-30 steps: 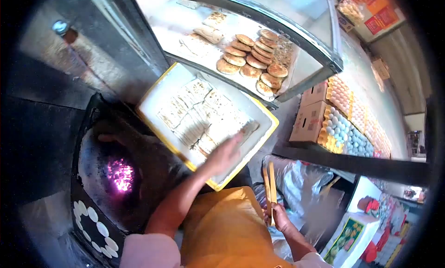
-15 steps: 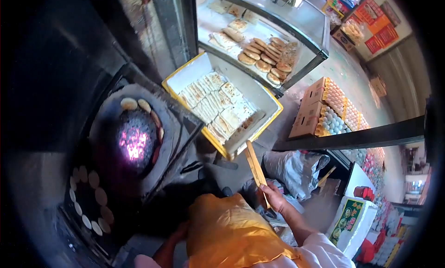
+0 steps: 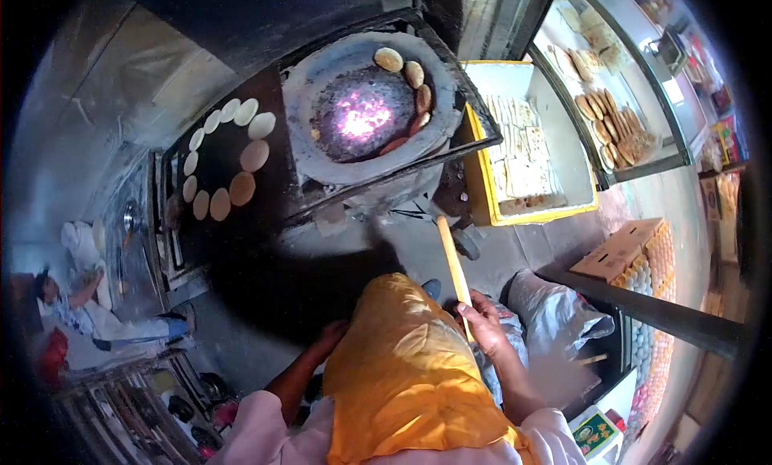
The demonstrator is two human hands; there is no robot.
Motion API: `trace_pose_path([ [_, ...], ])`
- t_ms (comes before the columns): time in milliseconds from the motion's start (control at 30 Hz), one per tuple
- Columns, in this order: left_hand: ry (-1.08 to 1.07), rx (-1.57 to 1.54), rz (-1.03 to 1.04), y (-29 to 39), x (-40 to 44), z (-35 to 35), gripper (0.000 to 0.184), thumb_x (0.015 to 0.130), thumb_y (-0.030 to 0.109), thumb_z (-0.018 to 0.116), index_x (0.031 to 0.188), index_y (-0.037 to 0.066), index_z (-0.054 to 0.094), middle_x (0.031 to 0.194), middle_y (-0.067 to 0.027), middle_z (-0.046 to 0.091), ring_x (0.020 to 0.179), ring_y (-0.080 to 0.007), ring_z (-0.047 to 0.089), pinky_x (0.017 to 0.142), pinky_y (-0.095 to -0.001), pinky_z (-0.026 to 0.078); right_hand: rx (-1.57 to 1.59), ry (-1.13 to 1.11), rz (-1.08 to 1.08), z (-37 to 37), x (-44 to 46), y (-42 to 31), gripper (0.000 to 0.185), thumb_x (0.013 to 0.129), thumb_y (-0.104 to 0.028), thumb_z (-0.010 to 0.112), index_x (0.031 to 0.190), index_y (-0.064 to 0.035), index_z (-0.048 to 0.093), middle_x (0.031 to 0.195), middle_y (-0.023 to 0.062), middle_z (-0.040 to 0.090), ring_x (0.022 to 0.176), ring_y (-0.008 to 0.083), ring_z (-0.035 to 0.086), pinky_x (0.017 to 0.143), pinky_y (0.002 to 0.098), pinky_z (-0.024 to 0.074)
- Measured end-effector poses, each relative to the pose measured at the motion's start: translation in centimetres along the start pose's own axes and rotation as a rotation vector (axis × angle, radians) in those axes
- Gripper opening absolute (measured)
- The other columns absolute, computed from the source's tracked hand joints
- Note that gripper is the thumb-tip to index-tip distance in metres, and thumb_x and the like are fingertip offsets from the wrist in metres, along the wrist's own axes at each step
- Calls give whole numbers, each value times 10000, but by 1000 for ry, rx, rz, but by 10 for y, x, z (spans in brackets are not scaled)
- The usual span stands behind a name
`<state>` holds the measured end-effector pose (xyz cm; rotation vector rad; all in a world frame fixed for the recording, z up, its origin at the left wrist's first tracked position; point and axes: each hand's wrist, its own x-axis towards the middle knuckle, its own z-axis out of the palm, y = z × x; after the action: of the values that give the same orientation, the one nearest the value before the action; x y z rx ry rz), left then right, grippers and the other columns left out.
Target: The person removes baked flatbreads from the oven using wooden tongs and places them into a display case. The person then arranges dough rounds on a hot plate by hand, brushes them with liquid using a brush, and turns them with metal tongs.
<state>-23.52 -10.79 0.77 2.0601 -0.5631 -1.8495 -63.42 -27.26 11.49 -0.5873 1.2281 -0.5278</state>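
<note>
My right hand (image 3: 482, 318) grips the near end of long wooden tongs (image 3: 452, 264), which point away from me. At my side, next to the yellow apron (image 3: 410, 344), hangs my left hand (image 3: 330, 336), dim and partly hidden, its fingers unclear. Ahead is a round oven (image 3: 301, 87) with glowing coals (image 3: 363, 121); several browned breads (image 3: 388, 59) stick along its inner right wall. Several pale dough rounds (image 3: 261, 126) form a ring on the dark surface left of the oven. A yellow-rimmed box (image 3: 555, 216) with flat breads (image 3: 519, 147) stands right of the oven.
A glass case (image 3: 643, 174) with browned round breads is at the upper right. Egg trays (image 3: 661, 264) and a carton (image 3: 618, 248) stand at the right behind a dark bar (image 3: 667, 314). Plastic bags (image 3: 555, 312) lie beside my right arm. Another person (image 3: 104, 312) is at far left.
The view has swung left toward the oven and dough rounds. My left hand has left the flat breads in the box and dropped to my side. My right hand still holds the tongs.
</note>
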Motion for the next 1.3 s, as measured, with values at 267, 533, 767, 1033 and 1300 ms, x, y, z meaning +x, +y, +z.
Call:
trace_pose_path([
  [267,406,1129,249,-105,24,-67,214,898,208,567,965,38,679,1003,-198,670,877,-361,649,724,-474,532,-108,-215,-140,72,15,-52,600,910,-237,669,1404,8,431,1204,74,572,1085,171,522,952,304,411],
  [533,1175,-101,295,-118,55,-317,236,974,213,467,1110,41,552,1010,-96,612,946,-235,570,860,-390,468,-102,-37,-109,142,32,-37,540,898,-163,667,1350,30,441,1057,45,574,913,137,542,787,286,469],
  [767,1229,-82,224,41,54,-618,536,1026,464,385,1265,5,528,1250,-176,564,1117,-303,537,975,-419,411,-201,537,-18,153,38,74,365,859,-190,714,1139,-23,549,888,4,577,741,83,536,625,246,461],
  [1033,633,207,200,121,163,-772,763,965,607,408,1274,-75,555,1284,-260,575,1144,-392,560,973,-447,436,-1042,485,240,211,-9,107,402,871,-402,655,1073,-55,637,841,122,676,738,204,639,629,338,500],
  [1300,990,-108,-63,204,144,-687,696,974,556,440,1401,7,457,1340,-239,524,1170,-390,543,983,-464,449,-1111,246,331,249,33,101,352,891,-392,638,1030,-70,662,836,116,689,724,223,646,621,366,503],
])
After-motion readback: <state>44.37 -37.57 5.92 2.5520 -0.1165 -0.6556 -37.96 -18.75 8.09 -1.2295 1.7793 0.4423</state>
